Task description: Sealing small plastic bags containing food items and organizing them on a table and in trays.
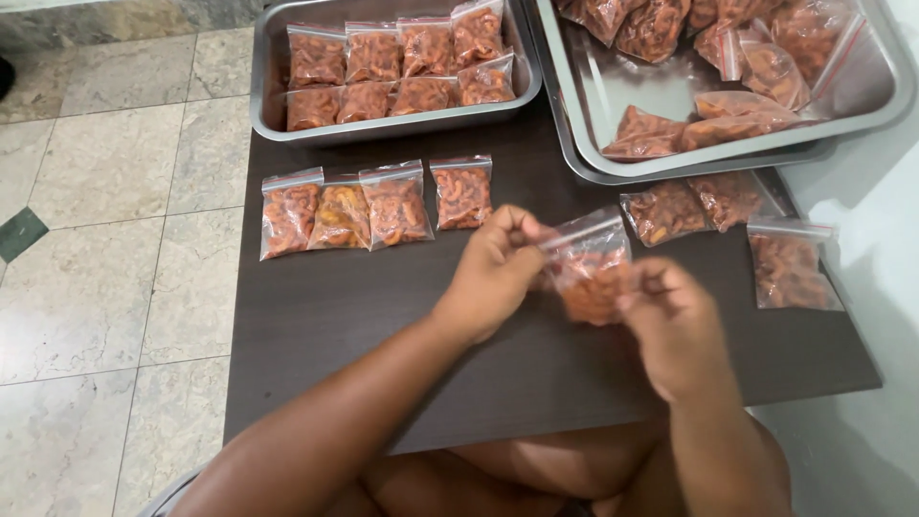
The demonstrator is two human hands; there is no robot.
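Head view: my dark desk [383, 316] stands on a marble-tiled floor [105, 191], and I sit at its near edge with two steel trays before me. The right tray [866, 96] is the bigger, nested in another and tilted across the far corner, with loose bags of orange-red food strewn in it; the left tray [268, 105] holds eight such bags packed in two neat rows. Four filled bags in a row [373, 206] lie flat on the desk just in front of the left tray, and three more [728, 215] lie near the right tray.

Between my hands, above the middle of the desk, I hold one small bag [592, 268]. Its zip strip runs slantwise, rising from left to right, with the filling hanging below. My left hand [498, 268] pinches the strip's left end, fingers closed tight on it. My right hand [675, 330] is closed on the bag's lower right side, just below the strip. The left hand sits nearer the seal; the right is lower and nearer my body.
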